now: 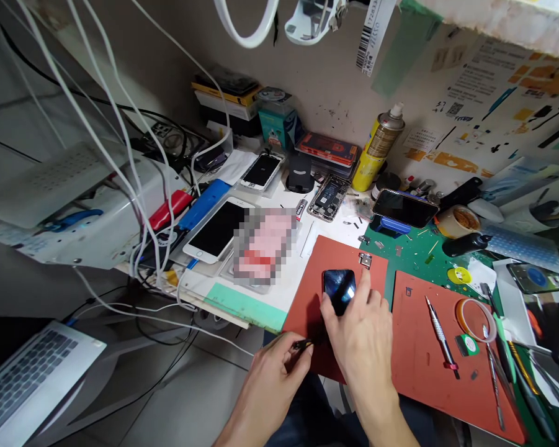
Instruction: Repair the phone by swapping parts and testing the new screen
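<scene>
A dark glossy phone (339,290) lies on the left reddish mat (311,273). My right hand (362,332) is over its lower part, thumb at the phone's left edge and index finger stretched toward a small metal part (365,260) beyond the phone. Whether the fingertip touches that part cannot be made out. Near the mat's lower left edge, my left hand (278,379) pinches a small dark item (302,343) between thumb and fingers; the item is too small to name.
On the right mat (414,360) lie a silver screwdriver (440,329) and a tape roll (476,320). A white phone (219,230), an opened phone (329,197) and a yellow spray can (378,149) stand or lie farther back. A laptop (37,379) is at lower left.
</scene>
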Demonstrator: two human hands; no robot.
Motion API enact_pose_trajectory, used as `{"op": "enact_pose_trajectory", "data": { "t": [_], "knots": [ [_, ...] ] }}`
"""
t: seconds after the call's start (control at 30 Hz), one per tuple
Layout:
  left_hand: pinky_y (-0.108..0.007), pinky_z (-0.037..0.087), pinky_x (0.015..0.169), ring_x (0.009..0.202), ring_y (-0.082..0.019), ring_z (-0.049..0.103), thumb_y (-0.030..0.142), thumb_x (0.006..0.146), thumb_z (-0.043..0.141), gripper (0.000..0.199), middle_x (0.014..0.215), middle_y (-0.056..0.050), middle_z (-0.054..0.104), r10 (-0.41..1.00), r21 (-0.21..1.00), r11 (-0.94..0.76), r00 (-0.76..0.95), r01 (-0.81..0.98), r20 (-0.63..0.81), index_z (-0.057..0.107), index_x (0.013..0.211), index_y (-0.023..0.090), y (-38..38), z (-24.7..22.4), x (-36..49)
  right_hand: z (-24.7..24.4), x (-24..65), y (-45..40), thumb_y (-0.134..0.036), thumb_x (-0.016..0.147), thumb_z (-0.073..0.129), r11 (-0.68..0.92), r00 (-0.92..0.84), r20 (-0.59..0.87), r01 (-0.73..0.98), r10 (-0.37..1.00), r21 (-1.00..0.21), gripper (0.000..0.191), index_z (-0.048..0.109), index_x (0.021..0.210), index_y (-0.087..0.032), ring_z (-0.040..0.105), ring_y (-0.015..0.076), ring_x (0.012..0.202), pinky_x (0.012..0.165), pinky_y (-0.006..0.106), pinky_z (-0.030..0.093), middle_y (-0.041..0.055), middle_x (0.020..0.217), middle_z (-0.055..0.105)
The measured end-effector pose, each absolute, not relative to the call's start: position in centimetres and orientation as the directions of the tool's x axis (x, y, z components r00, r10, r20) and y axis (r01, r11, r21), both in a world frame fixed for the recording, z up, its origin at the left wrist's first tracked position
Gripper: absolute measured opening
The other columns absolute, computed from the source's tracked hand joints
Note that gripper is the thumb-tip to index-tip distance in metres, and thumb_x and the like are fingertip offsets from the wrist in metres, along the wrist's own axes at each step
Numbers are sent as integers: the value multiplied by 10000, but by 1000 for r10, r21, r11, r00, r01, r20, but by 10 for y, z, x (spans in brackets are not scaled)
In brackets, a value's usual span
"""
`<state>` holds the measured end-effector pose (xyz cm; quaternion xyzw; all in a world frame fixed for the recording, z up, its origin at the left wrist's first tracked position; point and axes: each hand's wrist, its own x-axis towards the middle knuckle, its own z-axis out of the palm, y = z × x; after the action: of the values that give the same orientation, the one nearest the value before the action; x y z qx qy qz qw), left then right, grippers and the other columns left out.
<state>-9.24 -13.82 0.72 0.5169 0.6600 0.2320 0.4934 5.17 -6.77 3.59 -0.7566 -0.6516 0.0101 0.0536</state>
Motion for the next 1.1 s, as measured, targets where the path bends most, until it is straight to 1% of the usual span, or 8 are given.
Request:
{"op": "enact_pose_trajectory", "data": {
  "t": [0.1, 0.23, 0.27, 0.37, 0.5, 0.67, 0.87, 1.1],
  "knots": [
    [-255, 410, 631, 653, -167, 583, 490, 996, 560, 303, 709, 12, 668, 908, 826, 363, 36, 432, -418, 671, 892, 228, -138, 10, -92, 33, 74, -84, -549, 1052, 517, -88, 137, 194, 966, 971, -241, 687, 488, 1486, -17, 656, 380, 960, 814, 502, 537, 198, 1011, 688],
    [-239, 412, 584, 651, -167, 586, 530, 991, 563, 335, 717, 4, 677, 890, 808, 402, 23, 432, -455, 674, 877, 234, -137, 9, -92, 22, 108, -107, -267, 1079, 544, 126, 95, 365, 834, 926, -538, 148, 649, 1127, -174, 655, 239, 857, 772, 371, 525, 83, 937, 698],
    [-233, 405, 564, 636, -162, 571, 538, 990, 561, 343, 710, 6, 671, 886, 801, 411, 17, 435, -464, 674, 876, 236, -137, 7, -93, 19, 114, -112, -183, 1065, 552, 191, 68, 385, 781, 920, -595, 96, 647, 1073, -187, 648, 212, 836, 762, 345, 520, 63, 912, 687],
    [-221, 370, 509, 569, -144, 497, 554, 988, 555, 353, 655, 25, 626, 889, 796, 409, 4, 446, -459, 680, 883, 241, -140, 1, -93, 10, 126, -121, -29, 1007, 565, 313, 11, 422, 654, 906, -689, 185, 637, 1081, -182, 654, 202, 879, 795, 344, 534, 65, 930, 678],
    [-221, 360, 507, 544, -145, 502, 529, 986, 560, 332, 617, 33, 622, 904, 797, 382, -12, 467, -427, 691, 881, 243, -142, 3, -90, 8, 127, -126, 37, 951, 559, 376, -25, 441, 567, 897, -733, 275, 633, 1131, -156, 656, 227, 947, 819, 388, 549, 97, 984, 684],
    [-239, 386, 530, 514, -155, 537, 500, 959, 578, 300, 603, 37, 653, 891, 743, 427, -97, 516, -444, 705, 855, 248, -139, 10, -87, 13, 140, -131, 16, 940, 498, 453, -280, 357, 501, 891, -737, 275, 635, 1113, -148, 637, 244, 974, 862, 454, 533, 126, 1075, 720],
    [-235, 383, 529, 558, -158, 554, 493, 944, 584, 288, 630, 38, 664, 885, 702, 428, -107, 570, -453, 709, 846, 253, -137, 11, -87, 17, 165, -133, -42, 919, 518, 509, -501, 253, 481, 828, -714, 224, 634, 1066, -166, 644, 268, 993, 887, 493, 532, 117, 1099, 757],
    [-231, 372, 514, 529, -146, 542, 469, 925, 587, 275, 608, 42, 651, 892, 714, 415, -99, 563, -441, 727, 857, 242, -133, 19, -86, 24, 163, -127, -92, 904, 501, 546, -528, 270, 481, 805, -686, 271, 693, 1079, -168, 674, 279, 954, 848, 489, 554, 122, 1100, 791]
  ]
}}
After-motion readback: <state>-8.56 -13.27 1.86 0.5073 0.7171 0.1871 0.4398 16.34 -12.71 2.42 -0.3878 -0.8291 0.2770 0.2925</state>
